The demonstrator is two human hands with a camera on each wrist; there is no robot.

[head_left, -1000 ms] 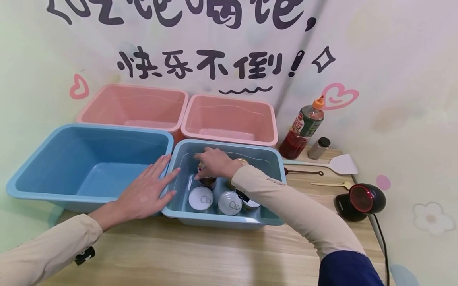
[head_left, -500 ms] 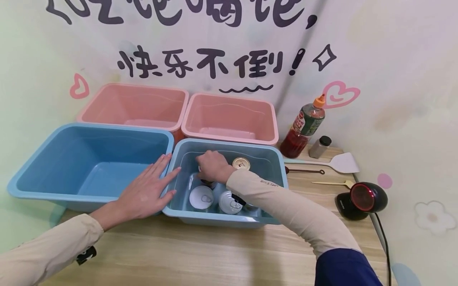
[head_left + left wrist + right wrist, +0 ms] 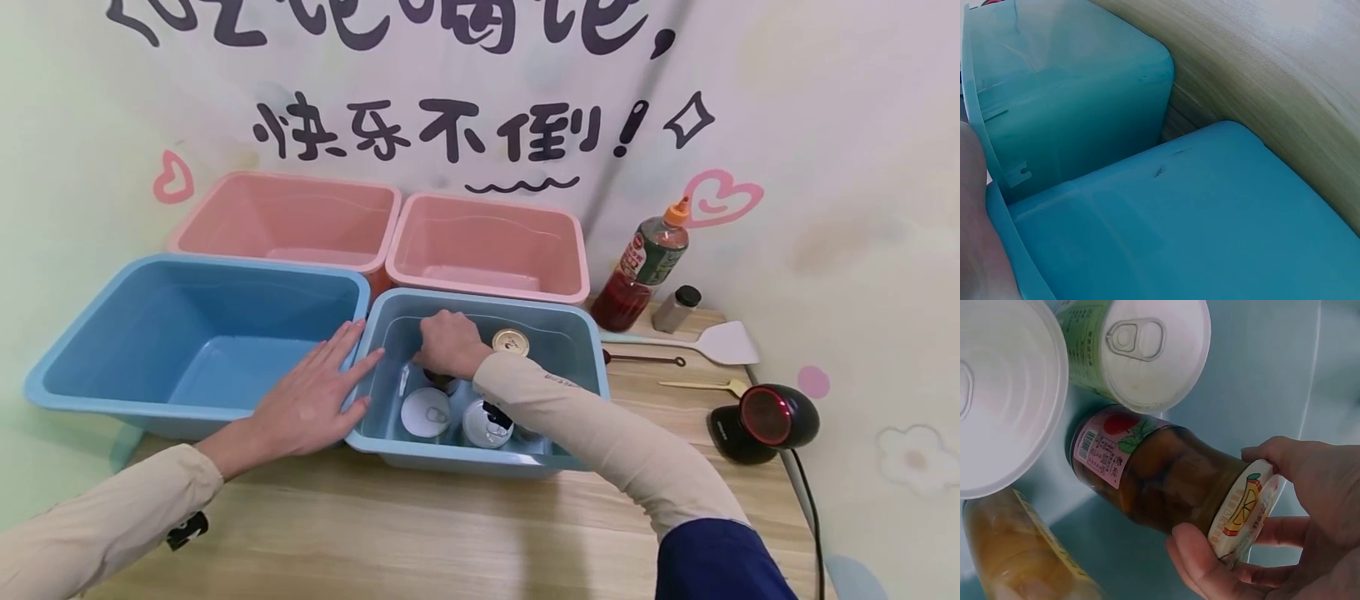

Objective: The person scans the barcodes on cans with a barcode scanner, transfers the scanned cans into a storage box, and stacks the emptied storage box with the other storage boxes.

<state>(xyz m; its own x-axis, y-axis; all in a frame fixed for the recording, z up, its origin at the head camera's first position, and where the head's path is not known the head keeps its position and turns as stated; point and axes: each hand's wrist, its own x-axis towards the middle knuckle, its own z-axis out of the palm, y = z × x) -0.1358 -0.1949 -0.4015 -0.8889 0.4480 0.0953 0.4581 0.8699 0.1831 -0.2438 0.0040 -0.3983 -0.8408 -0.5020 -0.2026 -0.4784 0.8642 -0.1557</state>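
Observation:
My right hand (image 3: 450, 343) reaches down into the right-hand blue bin (image 3: 480, 298). In the right wrist view its thumb and fingers grip the patterned lid of a glass jar (image 3: 1163, 475) of dark fruit, which has a pink label. Beside that jar are a green-labelled can (image 3: 1157, 353) with a pull tab, a wide white-lidded can (image 3: 1007, 394) and a jar of yellowish fruit (image 3: 1022, 547). A gold lid (image 3: 511, 342) shows near the right wrist. Fingers spread, my left hand (image 3: 311, 404) rests where the two blue bins' rims meet.
A larger blue bin (image 3: 97, 407) stands left. Two pink bins, one left (image 3: 285, 175) and one right (image 3: 487, 202), stand behind. Rightward are a sauce bottle (image 3: 641, 267), a black-capped shaker (image 3: 677, 308), a white spatula (image 3: 723, 343) and a black device (image 3: 776, 417) with a cord.
My right hand's fingers, spread over the jar's top a second ago, have drawn together on its lid. The gold lid shows more fully. My left hand stays on the rims.

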